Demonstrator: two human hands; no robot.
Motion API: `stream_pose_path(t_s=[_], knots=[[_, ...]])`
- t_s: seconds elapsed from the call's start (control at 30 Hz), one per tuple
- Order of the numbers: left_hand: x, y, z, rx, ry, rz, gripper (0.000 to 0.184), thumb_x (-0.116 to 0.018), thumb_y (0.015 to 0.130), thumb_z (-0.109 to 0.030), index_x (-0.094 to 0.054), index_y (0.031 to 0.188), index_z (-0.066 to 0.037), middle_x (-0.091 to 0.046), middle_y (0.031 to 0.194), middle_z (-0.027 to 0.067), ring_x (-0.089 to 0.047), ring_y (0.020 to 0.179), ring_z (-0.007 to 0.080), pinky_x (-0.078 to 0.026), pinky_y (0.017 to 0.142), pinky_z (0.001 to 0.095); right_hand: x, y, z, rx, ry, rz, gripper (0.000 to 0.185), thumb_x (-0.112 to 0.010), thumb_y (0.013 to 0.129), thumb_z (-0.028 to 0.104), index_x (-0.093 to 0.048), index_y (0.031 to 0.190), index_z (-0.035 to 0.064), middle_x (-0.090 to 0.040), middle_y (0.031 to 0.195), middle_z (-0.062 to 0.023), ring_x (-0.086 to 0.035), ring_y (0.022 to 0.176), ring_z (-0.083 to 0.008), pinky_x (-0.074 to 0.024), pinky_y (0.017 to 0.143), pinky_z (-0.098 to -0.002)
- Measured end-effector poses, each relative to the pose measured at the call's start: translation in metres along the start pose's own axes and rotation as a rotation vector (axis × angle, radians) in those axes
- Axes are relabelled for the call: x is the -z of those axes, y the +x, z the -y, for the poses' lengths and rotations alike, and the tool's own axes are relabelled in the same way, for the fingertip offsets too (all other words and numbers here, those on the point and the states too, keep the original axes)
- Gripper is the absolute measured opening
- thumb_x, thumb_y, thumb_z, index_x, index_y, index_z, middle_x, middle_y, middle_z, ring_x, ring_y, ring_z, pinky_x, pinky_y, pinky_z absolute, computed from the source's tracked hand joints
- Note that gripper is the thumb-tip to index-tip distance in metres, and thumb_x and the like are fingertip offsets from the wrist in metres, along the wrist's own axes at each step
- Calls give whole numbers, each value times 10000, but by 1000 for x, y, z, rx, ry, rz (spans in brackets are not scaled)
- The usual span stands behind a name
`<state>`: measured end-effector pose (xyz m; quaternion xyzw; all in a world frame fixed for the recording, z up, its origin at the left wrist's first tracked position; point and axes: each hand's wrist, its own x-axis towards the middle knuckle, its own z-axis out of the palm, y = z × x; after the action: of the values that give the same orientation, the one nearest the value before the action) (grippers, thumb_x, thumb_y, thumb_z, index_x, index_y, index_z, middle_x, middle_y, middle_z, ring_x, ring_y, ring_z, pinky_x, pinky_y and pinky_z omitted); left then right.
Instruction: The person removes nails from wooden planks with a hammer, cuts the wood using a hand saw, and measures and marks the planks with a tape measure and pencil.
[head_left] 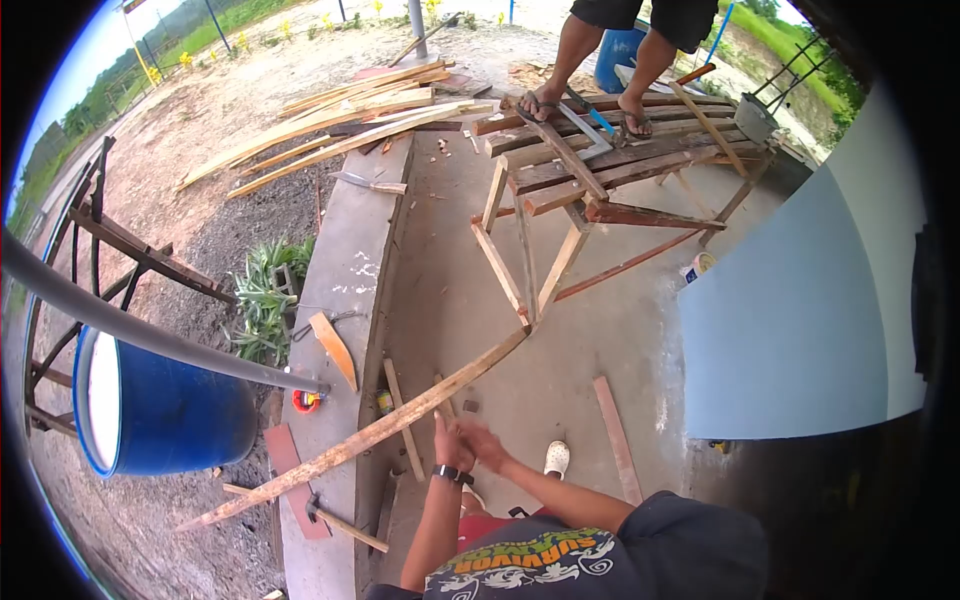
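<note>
My left hand (453, 446), with a dark watch on its wrist, is in front of my body. My right hand (483, 447) meets it from the right, palms close together and slightly blurred. Both look open, fingers partly overlapping; nothing shows in them. Just beyond them a long rough wooden pole (370, 429) runs from the foot of a timber bench (620, 165) down to the left across a concrete ledge (352, 245). A hammer (345, 524) and a reddish board (294, 478) lie on the ledge near the pole. Whether my fingers touch the pole is unclear.
Another person's feet (634, 115) stand on the bench, beside a handsaw (590, 118). Cut timber (340, 120) is piled behind the ledge, which bears a machete (370, 183). A grey post (150, 325) and blue barrel (185, 405) are left; a loose board (617, 440) lies right.
</note>
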<state>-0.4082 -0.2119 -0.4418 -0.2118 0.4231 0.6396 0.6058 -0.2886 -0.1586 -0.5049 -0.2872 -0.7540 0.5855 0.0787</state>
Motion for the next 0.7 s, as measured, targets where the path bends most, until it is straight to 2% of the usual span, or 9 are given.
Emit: stream_pose_path(t_s=[0.07,0.1,0.13,0.17,0.23,0.3,0.4,0.67,0.7], knots=[[-86,-46,-3,-57,63,-4,765,-373,1023,-653,-365,1548,-96,-547,1462,166,-536,1312,367,-428,1089,542,55,-6,-108,-165,-703,190,649,-351,1059,553,-408,1532,112,-377,1592,-188,-250,1491,-475,-275,1163,-645],[-114,-62,2,-116,97,194,770,-404,1020,-641,-354,1553,-88,-542,1469,172,-525,1331,373,-415,1105,531,93,-35,-79,-685,-407,-93,751,-406,993,657,-419,1519,122,-381,1567,-245,-288,1447,-533,-310,1073,-735],[-136,-70,6,-173,131,392,778,-435,1016,-629,-342,1558,-79,-538,1477,178,-514,1350,379,-402,1121,519,134,-54,-85,-714,-500,-71,803,-448,961,678,-463,1481,67,-378,1551,-290,-370,1406,-522,-349,1089,-668],[-147,-68,9,-184,125,373,778,-435,1016,-629,-342,1558,-79,-538,1477,178,-514,1350,379,-402,1121,519,171,-65,-113,-679,-475,-81,784,-463,963,657,-509,1442,37,-448,1485,-308,-424,1375,-501,-380,1095,-603],[-150,-50,22,-445,1078,315,795,-568,974,-575,-363,1540,-55,-514,1490,210,-470,1386,385,-402,1129,489,218,-85,-144,-658,-422,-134,718,-489,973,602,-600,1340,-5,-577,1340,-317,-534,1289,-457,-430,1087,-499],[-131,-17,40,-543,1618,25,793,-676,921,-491,-401,1508,-35,-516,1472,234,-452,1388,398,-405,1133,452,250,-105,-142,-638,-374,-200,639,-514,985,535,-653,1254,-28,-649,1239,-303,-601,1213,-434,-467,1044,-470],[-90,47,60,-503,1861,-149,853,-724,866,-465,-361,1517,-51,-525,1445,244,-444,1380,419,-414,1113,497,284,-103,-144,-611,-332,-154,577,-536,996,481,-669,1228,-31,-675,1211,-276,-630,1179,-409,-486,1009,-453],[-96,245,41,-394,2089,-447,869,-788,825,-342,-328,1535,-144,-484,1482,170,-392,1422,412,-348,1136,577,350,-185,-130,-634,-285,-46,506,-605,999,421,-669,1250,-13,-731,1143,-181,-684,1091,-268,-513,941,-361],[-93,269,46,-358,2072,-472,845,-780,832,-310,-339,1534,-147,-484,1479,168,-392,1423,408,-341,1139,585,366,-216,-152,-804,-187,-115,500,-603,1000,434,-684,1237,2,-735,1095,-134,-693,1036,-233,-533,884,-368]])
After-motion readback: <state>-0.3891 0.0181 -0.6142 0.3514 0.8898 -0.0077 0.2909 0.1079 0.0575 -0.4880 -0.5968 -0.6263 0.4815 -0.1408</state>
